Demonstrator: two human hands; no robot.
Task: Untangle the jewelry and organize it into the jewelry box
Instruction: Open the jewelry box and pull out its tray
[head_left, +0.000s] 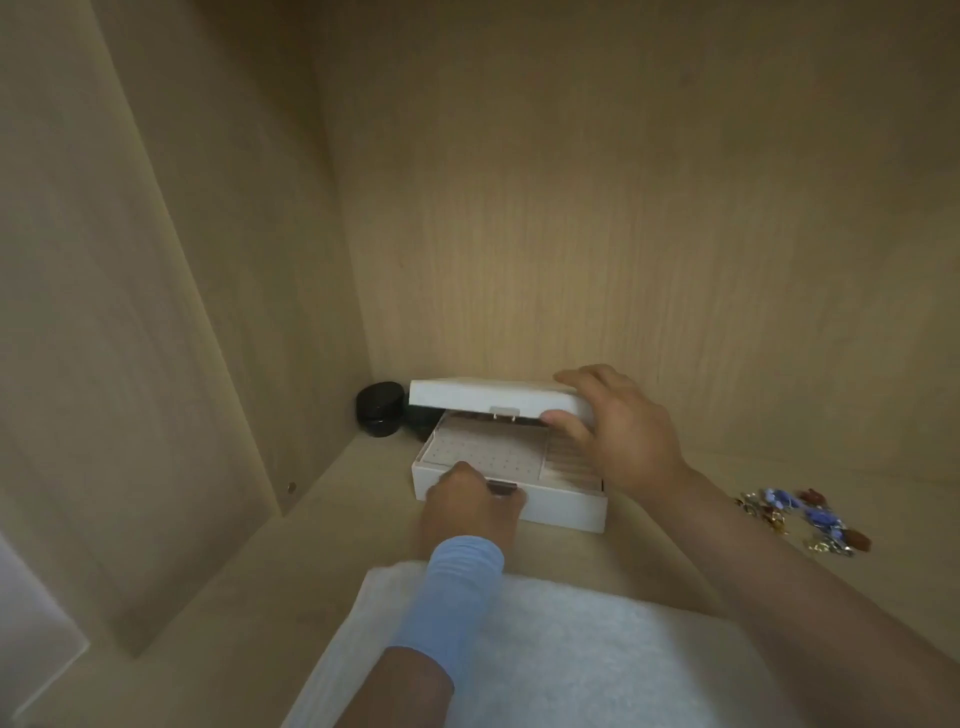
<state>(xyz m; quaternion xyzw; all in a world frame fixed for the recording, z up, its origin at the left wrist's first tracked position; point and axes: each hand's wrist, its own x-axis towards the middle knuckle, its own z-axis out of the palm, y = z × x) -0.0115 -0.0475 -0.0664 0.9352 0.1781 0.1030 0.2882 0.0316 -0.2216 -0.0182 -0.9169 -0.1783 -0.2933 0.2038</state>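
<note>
A white jewelry box (566, 512) stands on the wooden shelf, its lid (483, 397) lifted partway. My right hand (618, 431) grips the lid's right front corner, thumb under and fingers over it. My left hand (465, 499), with a blue band on the wrist, holds the box's front edge by the metal clasp (503, 487). Inside, a perforated pale insert (483, 452) and ring rolls show. A tangled heap of jewelry (808, 519) with blue, brown and gold pieces lies on the shelf to the right of the box.
A white cloth (597, 649) is spread on the shelf in front of the box. Two black round jars (381, 408) stand in the back left corner behind the box. Wooden cabinet walls close in at the left and back.
</note>
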